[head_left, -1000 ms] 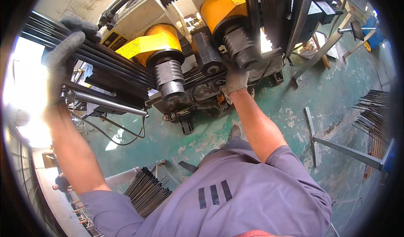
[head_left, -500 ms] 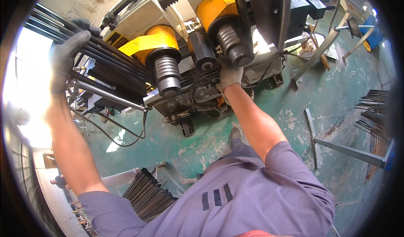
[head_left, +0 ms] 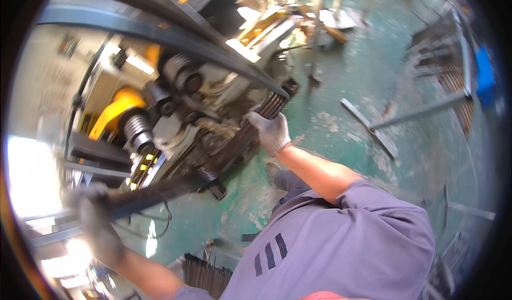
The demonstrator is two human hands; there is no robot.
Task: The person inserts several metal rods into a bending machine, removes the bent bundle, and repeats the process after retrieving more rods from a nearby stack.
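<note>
A long bundle of dark metal rods (head_left: 176,187) slants across in front of the machine, from low left up to the right. My right hand (head_left: 272,133), in a pale glove, grips it close to its right end, where several rod ends show side by side. Far to the left, my left hand (head_left: 98,228) in a darker grey glove is closed around the bundle, its fingers smeared by motion. Behind the rods stands the machine, with a yellow arm (head_left: 121,108) and a ribbed steel cylinder (head_left: 137,131).
Large grey beams (head_left: 160,36) cross above the machine. On the green floor, a metal T-shaped stand (head_left: 373,129) lies to the right, near racks of rods (head_left: 456,95). More dark rods (head_left: 205,278) are stacked at the lower left, beside my body.
My view has swung to the right. Both hands have come away from the machine's cylinders with the rods, the left one dropping lower. My right hand now grips the bundle near its right end.
</note>
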